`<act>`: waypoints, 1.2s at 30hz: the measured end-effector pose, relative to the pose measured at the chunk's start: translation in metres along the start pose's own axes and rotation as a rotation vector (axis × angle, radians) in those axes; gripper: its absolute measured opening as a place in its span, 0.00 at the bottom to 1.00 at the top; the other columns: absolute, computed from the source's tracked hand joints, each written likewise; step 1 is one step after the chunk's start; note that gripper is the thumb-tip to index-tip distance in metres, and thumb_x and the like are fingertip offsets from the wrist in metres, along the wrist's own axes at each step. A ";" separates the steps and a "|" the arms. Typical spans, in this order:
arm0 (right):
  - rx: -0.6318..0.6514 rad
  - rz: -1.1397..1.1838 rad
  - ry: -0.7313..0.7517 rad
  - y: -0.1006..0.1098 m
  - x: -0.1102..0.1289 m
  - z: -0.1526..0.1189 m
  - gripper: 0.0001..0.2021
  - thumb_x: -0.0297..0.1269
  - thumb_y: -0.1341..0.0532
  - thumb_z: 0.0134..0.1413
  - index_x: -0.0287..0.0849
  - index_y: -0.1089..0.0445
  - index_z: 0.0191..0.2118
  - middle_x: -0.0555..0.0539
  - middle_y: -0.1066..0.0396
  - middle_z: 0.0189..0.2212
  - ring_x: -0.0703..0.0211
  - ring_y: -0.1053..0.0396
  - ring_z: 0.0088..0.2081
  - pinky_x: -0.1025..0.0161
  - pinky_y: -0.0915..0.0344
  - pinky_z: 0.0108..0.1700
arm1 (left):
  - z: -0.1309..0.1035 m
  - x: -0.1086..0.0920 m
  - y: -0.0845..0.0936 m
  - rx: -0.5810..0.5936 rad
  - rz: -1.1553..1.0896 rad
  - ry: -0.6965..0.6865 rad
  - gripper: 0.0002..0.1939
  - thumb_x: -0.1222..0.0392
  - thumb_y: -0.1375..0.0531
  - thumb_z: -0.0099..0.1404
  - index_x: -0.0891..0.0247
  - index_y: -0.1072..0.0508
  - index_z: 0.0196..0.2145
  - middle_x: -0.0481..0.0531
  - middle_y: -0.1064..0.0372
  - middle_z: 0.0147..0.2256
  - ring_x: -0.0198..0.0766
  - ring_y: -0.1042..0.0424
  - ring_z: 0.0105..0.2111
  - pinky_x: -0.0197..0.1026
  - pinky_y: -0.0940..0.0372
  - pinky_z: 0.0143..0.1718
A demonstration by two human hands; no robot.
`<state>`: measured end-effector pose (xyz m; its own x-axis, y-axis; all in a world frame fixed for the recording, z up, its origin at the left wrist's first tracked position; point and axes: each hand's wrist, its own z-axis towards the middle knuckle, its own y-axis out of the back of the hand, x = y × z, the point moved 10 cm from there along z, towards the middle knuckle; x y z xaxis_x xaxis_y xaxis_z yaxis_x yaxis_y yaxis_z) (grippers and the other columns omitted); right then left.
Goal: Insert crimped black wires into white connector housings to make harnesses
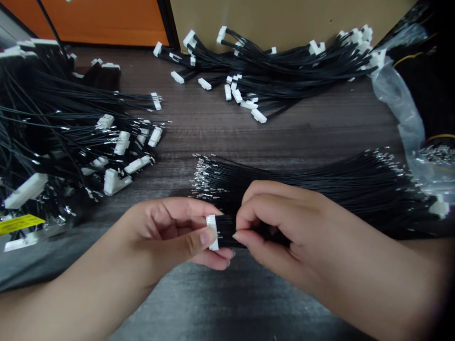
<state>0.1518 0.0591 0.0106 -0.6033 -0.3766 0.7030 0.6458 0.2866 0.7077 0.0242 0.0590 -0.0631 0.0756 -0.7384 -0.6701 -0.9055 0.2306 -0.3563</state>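
Between the thumb and fingers of my left hand (181, 232) is a white connector housing (212, 222), held upright near the middle of the view. Several black wires (224, 220) run from its right side toward my right hand (280, 222). The thumb and index finger of that hand are pinched together just right of the connector, at the wires; the fingers cover what lies inside the pinch. Just behind both hands lies a thick bundle of loose black wires (284, 175) with bare metal terminals at both ends.
Black cable harnesses (284, 64) with white connectors lie along the back of the dark wood-grain table (199, 128). A heap of wired connectors (71, 109) fills the left side, with a yellow label (21, 223) at its front. Clear plastic wrapping (401, 99) lies at the right.
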 end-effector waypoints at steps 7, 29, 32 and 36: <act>-0.036 0.011 -0.012 0.002 -0.002 -0.001 0.10 0.23 0.35 0.66 0.39 0.24 0.31 0.51 0.27 0.31 0.67 0.31 0.30 0.70 0.35 0.29 | -0.004 0.002 0.003 -0.010 -0.014 -0.029 0.10 0.57 0.16 0.54 0.54 0.09 0.33 0.45 0.11 0.30 0.38 0.11 0.29 0.28 0.19 0.35; -0.082 -0.029 0.082 0.001 0.011 -0.002 0.14 0.19 0.38 0.67 0.39 0.25 0.30 0.51 0.24 0.29 0.64 0.28 0.32 0.68 0.32 0.34 | -0.007 -0.001 -0.001 0.007 0.043 -0.037 0.08 0.58 0.17 0.58 0.56 0.09 0.34 0.46 0.10 0.33 0.40 0.11 0.33 0.29 0.18 0.37; -0.018 -0.007 0.036 0.001 0.006 0.000 0.12 0.21 0.36 0.65 0.40 0.26 0.30 0.52 0.26 0.29 0.65 0.31 0.30 0.68 0.34 0.29 | -0.007 0.000 0.000 -0.008 0.024 -0.010 0.08 0.59 0.17 0.57 0.57 0.10 0.33 0.48 0.10 0.32 0.40 0.10 0.33 0.29 0.18 0.37; -0.006 0.004 -0.019 0.000 0.001 -0.002 0.11 0.25 0.36 0.64 0.42 0.26 0.30 0.51 0.27 0.30 0.64 0.32 0.30 0.67 0.36 0.28 | -0.005 0.003 0.001 -0.011 -0.015 0.009 0.09 0.59 0.17 0.57 0.57 0.10 0.35 0.49 0.10 0.32 0.41 0.10 0.32 0.30 0.18 0.37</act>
<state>0.1517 0.0571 0.0109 -0.6094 -0.3590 0.7070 0.6509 0.2826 0.7045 0.0213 0.0542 -0.0620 0.0856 -0.7475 -0.6587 -0.9089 0.2123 -0.3590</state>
